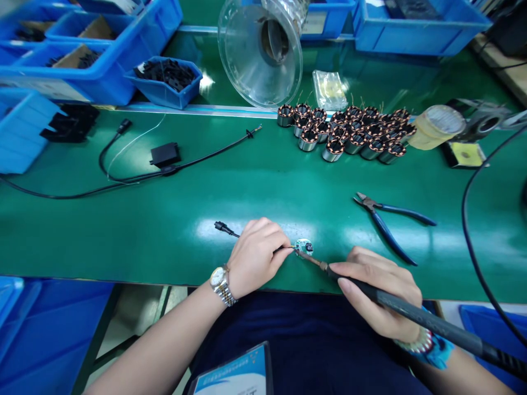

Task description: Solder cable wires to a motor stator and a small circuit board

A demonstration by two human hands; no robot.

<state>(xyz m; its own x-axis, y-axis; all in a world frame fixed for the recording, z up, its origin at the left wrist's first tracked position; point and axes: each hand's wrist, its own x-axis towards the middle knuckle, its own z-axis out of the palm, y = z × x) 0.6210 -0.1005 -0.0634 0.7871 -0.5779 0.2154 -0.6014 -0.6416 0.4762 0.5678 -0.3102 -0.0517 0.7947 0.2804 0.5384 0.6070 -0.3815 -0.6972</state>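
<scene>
My left hand (259, 249) pinches a thin black cable, whose plug end (225, 228) sticks out to the left past the fingers. Fine wire ends reach from the fingertips to a small round circuit board (304, 246) lying on the green mat. A soldering iron (382, 297) is gripped in my right hand (381, 291), like a pen. Its tip meets the board's left side, close to the wire ends. Whether the wires are joined to the board, I cannot tell.
Diagonal cutters (381, 219) with blue handles lie to the right. Several copper-wound motor stators (354, 137) stand behind, beside a yellowish tape roll (437, 126). A clear funnel (239, 60) hangs over the back. Left are a black cable (82, 193) and blue parts bins (111, 82).
</scene>
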